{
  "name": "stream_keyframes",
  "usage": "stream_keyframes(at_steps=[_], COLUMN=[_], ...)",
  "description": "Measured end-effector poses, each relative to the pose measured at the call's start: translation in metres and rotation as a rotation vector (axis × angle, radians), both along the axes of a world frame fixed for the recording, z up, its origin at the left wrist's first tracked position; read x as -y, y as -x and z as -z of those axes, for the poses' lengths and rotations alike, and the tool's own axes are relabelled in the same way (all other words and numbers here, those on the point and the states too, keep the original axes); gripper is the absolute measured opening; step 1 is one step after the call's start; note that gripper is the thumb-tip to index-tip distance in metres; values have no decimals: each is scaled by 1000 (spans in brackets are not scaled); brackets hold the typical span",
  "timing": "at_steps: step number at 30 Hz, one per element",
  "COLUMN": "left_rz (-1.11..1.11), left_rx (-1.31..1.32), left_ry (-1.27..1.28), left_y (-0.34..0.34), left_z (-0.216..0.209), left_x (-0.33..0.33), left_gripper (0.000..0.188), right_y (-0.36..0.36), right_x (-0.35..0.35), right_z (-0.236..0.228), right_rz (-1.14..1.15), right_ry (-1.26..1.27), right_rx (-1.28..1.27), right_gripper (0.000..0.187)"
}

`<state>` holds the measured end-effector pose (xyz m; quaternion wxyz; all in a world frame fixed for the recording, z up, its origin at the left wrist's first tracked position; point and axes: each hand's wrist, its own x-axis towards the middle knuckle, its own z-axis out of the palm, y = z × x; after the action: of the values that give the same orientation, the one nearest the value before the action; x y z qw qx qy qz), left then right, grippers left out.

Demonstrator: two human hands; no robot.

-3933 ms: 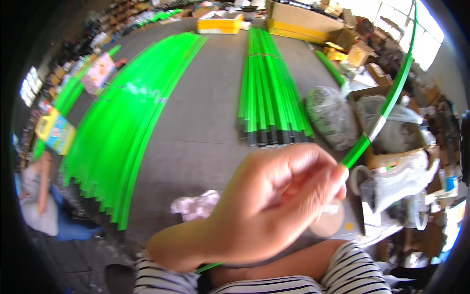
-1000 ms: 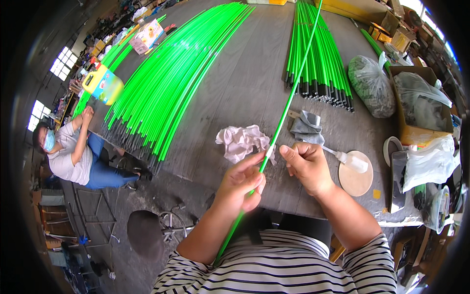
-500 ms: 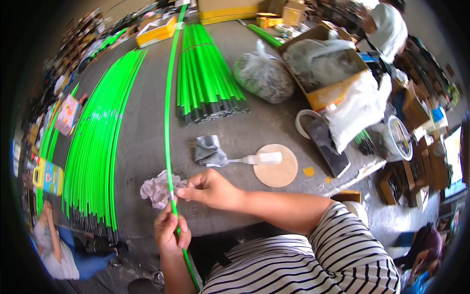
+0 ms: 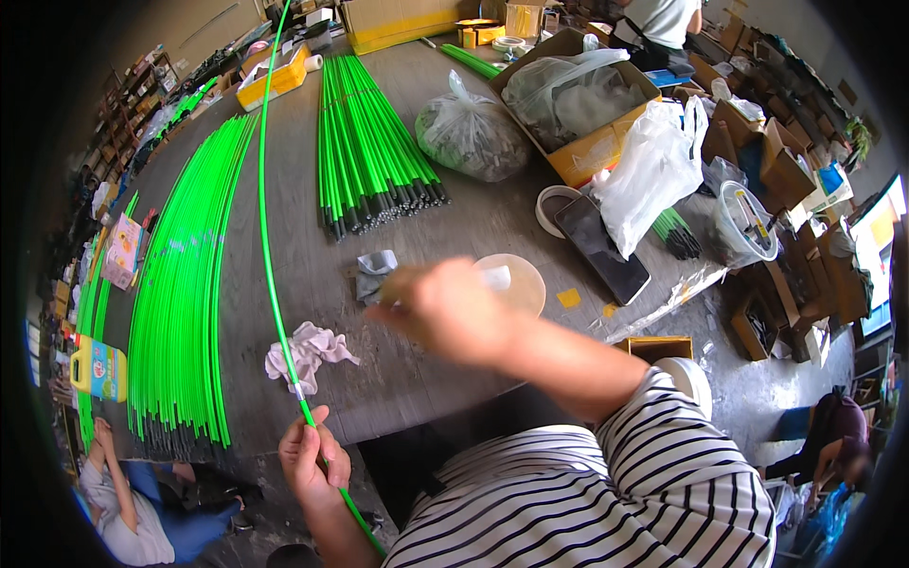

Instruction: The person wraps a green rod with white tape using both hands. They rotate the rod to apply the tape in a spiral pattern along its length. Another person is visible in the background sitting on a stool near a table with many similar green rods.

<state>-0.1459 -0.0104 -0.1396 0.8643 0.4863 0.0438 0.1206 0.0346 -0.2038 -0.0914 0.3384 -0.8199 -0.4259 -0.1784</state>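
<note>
My left hand point(image 4: 312, 462) is closed round a long thin green rod point(image 4: 264, 227) at the table's front edge. The rod slants up and away past the far side of the table, and a short white band point(image 4: 296, 387) shows just above my fingers. Over the table hovers my right hand point(image 4: 454, 312), smeared by motion, off the rod. It is nearest to a grey cloth point(image 4: 372, 276) and a white bottle point(image 4: 496, 277) on a round tan disc point(image 4: 526, 284), partly covering the bottle. A crumpled pinkish rag point(image 4: 320, 348) lies beside the rod.
Bundles of green rods with black ends lie left point(image 4: 180, 303) and far centre point(image 4: 371, 151). Right of them are a tied clear bag point(image 4: 473, 137), an open carton point(image 4: 578, 161), a tape roll point(image 4: 549, 210), a phone point(image 4: 606, 251) and a clear tub point(image 4: 743, 227). Other people are nearby.
My right hand has let go of the rod and moved right, toward the bottle. My left hand still grips the rod, which now leans further left. The view has shifted slightly.
</note>
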Motion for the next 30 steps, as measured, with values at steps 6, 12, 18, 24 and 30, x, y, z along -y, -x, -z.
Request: stream_keyframes(at_steps=[6,12,18,24,30], left_rz=[-7,41,34,-66,-116], left_rx=[-10,6,0,-37,-59], left_ry=[38,16,-5,-23,-78], left_y=[4,3,5,5,0], left_z=[0,-2,-7,-19,-39], left_x=[7,6,5,9,8], left_gripper=[27,28,27,25,26], right_y=[-84,-114,-124,-112,-27], right_x=[106,128,127,104,25], right_z=[21,51,30,-5,-25], right_rz=[836,725,426,-192,-607], right_ry=[618,737,-251,-777,-838], right_rx=[54,-91,-630,-1043,-1442], right_gripper=[28,27,23,23,26])
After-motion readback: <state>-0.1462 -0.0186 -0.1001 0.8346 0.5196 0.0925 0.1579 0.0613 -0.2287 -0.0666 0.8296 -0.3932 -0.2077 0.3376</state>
